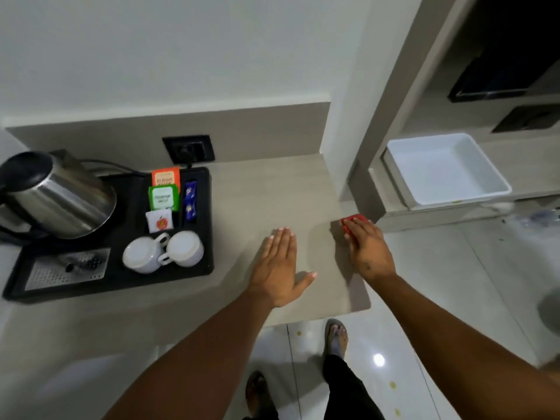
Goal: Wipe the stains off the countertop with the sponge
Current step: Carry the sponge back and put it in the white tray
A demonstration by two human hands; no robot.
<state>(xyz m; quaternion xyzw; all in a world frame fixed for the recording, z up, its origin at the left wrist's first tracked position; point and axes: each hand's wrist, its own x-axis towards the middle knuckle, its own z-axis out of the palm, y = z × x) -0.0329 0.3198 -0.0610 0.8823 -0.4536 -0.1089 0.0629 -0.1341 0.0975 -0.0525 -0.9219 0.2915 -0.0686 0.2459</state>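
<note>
The small red sponge [353,222] lies at the right edge of the beige stone-look countertop [272,192], mostly covered by the right hand [365,248], whose fingers [357,230] press down over its top so that only its far end and left side show; whether the thumb hooks under it is hard to tell from this angle. The left hand [280,268] rests flat on the counter just beside it to the left, palm down, fingers together and thumb spread, gripping nothing. Further left sits a black plastic tray [206,225] carrying a stainless-steel electric kettle [57,195], two white ceramic cups [163,251] turned upside down and touching, and a row of tea sachets [163,195] in orange, green and white beside blue sachets [190,201]. A black wall socket [188,149] sits in the backsplash behind the tray. To the right, on a lower shelf past the counter's edge, stands a white rectangular plastic tub [445,168]. The strip of counter between the tray and the two hands is bare.
</note>
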